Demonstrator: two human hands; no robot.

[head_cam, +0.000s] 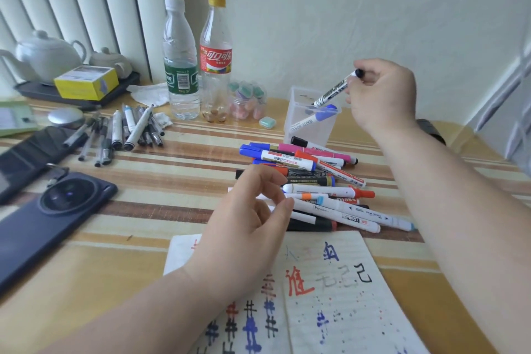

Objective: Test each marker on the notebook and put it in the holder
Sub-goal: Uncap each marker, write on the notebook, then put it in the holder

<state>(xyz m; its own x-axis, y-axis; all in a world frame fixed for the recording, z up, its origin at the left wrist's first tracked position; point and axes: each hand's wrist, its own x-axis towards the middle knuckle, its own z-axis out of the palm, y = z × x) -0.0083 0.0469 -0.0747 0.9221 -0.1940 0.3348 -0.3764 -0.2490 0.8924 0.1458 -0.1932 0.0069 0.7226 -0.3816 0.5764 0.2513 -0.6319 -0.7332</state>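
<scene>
My right hand (382,95) pinches a white marker with a black cap (334,90) by its top end, tilted, its lower tip inside the clear plastic holder (298,126). A blue-capped marker (319,115) lies slanted inside the holder. My left hand (250,221) hovers with loosely curled fingers over the left edge of a pile of several markers (321,181), holding nothing. The open notebook (330,296), covered in red, blue and black test strokes, lies at the front under my left wrist.
Two plastic bottles (198,60) and a jar of small capsules (247,100) stand behind the pile. Several thin pens (126,129) lie at the left. A dark phone (43,218) and a teapot tray (69,77) occupy the left side.
</scene>
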